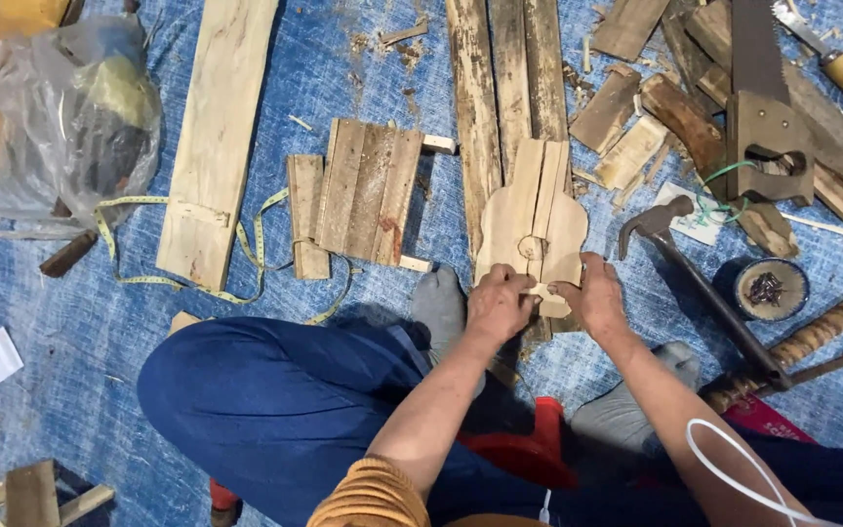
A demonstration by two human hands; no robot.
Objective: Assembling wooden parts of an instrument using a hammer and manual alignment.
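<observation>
Both hands, left hand (500, 304) and right hand (592, 296), pinch 1 small wooden piece (541, 290) on the guitar-shaped cutout (531, 220); uneven pressure could shift it.

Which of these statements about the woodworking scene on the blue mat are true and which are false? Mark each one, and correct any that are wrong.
1. Both hands are at the lower end of a guitar-shaped wooden cutout. True: the left hand and right hand meet there.
2. The claw hammer is held in the right hand. False: it lies on the blue mat.
3. A yellow measuring tape lies by the pale plank. True.
4. The handsaw lies left of the plank. False: it rests on wood scraps at upper right.
5. The round tin is empty. False: it holds nails.
</observation>
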